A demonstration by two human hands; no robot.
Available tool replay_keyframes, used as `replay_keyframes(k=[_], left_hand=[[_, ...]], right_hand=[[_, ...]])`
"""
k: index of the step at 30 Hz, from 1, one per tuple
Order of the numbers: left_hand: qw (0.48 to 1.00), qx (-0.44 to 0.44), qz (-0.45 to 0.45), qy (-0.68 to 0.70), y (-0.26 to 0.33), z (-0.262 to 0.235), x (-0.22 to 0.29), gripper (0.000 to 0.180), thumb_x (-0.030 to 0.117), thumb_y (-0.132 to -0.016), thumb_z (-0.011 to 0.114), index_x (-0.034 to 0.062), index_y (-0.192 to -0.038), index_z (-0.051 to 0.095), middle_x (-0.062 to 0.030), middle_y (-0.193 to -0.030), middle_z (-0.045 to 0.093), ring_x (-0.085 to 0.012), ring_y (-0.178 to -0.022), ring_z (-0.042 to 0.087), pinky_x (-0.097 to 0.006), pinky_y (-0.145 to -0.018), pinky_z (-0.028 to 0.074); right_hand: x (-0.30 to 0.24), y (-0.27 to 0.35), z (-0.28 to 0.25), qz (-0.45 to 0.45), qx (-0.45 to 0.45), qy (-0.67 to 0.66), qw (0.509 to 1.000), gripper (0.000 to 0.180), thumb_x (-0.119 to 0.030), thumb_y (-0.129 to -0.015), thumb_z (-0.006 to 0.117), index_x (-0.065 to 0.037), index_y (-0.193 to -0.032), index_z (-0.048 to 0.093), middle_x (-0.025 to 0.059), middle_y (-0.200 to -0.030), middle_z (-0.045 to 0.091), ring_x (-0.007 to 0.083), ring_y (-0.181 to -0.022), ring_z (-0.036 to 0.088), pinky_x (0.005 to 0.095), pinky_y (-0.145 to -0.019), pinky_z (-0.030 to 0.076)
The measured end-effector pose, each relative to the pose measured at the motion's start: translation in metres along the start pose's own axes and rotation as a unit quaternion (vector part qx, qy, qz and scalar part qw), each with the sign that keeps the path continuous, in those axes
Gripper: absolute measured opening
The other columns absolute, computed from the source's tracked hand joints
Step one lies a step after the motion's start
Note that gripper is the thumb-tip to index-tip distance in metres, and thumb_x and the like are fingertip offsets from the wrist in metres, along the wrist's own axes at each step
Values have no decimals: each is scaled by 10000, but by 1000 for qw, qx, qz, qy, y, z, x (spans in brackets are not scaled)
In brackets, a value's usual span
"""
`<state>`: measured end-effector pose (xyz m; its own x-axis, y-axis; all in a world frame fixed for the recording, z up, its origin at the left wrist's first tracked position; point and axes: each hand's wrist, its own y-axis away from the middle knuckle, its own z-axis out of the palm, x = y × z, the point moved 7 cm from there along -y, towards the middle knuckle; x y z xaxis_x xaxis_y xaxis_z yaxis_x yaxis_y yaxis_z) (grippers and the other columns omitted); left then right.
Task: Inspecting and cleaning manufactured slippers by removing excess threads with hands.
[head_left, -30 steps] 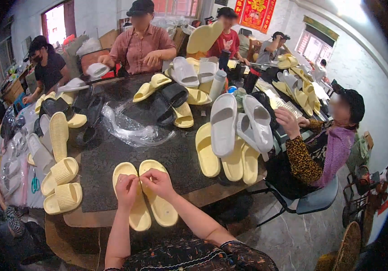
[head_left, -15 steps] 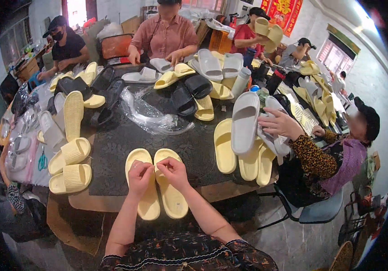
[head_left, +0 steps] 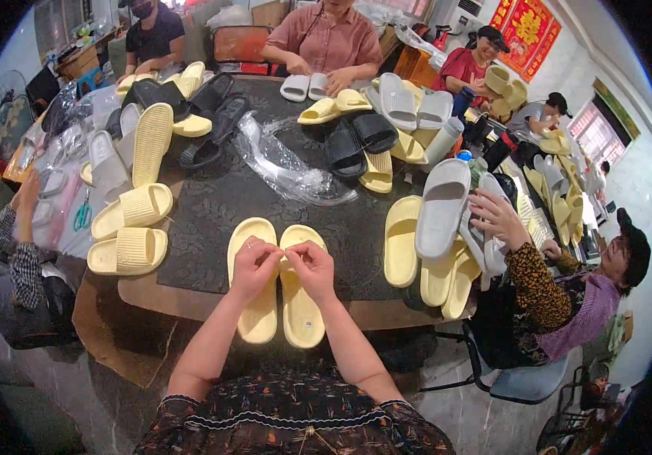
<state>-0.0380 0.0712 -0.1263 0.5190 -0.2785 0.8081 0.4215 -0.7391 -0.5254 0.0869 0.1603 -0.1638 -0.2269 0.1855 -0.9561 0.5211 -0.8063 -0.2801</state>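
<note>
A pair of pale yellow slide slippers lies side by side at the near table edge, heels toward me. My left hand [head_left: 256,265] is over the left slipper [head_left: 258,324], thumb and fingers pinched together. Over the right slipper [head_left: 300,307] my right hand [head_left: 312,268] makes the same kind of pinch. The fingertips of both hands meet between the two slippers. Whatever they pinch is too small to make out. A small pale sticker [head_left: 308,324] shows on the right slipper's heel. My hands hide the slippers' straps.
To the left lie yellow slippers [head_left: 133,250] and teal scissors [head_left: 83,214]. Clear plastic bags [head_left: 273,163] and black slippers [head_left: 345,148] occupy the far middle. At right, a co-worker's hand [head_left: 496,216] touches grey slippers [head_left: 443,208]. Other people work around the dark-covered table [head_left: 205,235].
My two hands have come together, fingertips now meeting. The view has shifted. Across the table, a person's grey slippers now sit side by side. The yellow pair stays under my hands.
</note>
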Motion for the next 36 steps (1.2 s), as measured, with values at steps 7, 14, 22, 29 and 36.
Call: replay_keyframes(k=[7, 14, 22, 29, 36], left_hand=[[1000, -3, -5, 8, 1, 1, -1, 56, 60, -787, 698, 24, -811, 662, -44, -694, 555, -172, -700, 523, -296, -595, 412], [1000, -5, -1, 8, 3, 0, -6, 63, 56, -794, 692, 17, -834, 665, -43, -716, 557, -159, -694, 522, -282, -589, 413], [999, -6, -30, 30, 2, 3, -7, 60, 53, -812, 680, 13, -853, 666, -43, -758, 545, -125, -666, 521, -252, -568, 407], [997, 6, -55, 60, 1, -2, -14, 65, 69, -821, 665, 13, -853, 663, -39, -740, 545, -130, -662, 510, -260, -574, 400], [1000, -1, -13, 27, -1, 4, -4, 56, 74, -790, 679, 26, -817, 668, -44, -655, 545, -175, -669, 495, -310, -609, 395]], right_hand=[[-2, 1, -3, 11, 32, -62, 998, 23, -10, -882, 625, -2, -887, 646, -21, -823, 601, 29, -726, 520, 179, -641, 416], [-8, 1, 4, -2, -7, -39, 999, 27, -13, -883, 629, 8, -899, 631, -7, -858, 608, 49, -783, 551, 191, -709, 439], [2, 1, -4, 26, 37, -76, 996, 15, -25, -883, 638, -12, -892, 638, -26, -853, 611, 33, -772, 547, 183, -708, 442], [-4, 1, 3, 13, 2, -13, 1000, 29, -41, -879, 649, -19, -893, 636, -43, -832, 592, 3, -720, 497, 160, -633, 402], [-4, 1, -3, -1, 23, -17, 1000, 31, -27, -872, 645, -12, -898, 642, -17, -842, 615, 30, -742, 520, 177, -648, 408]])
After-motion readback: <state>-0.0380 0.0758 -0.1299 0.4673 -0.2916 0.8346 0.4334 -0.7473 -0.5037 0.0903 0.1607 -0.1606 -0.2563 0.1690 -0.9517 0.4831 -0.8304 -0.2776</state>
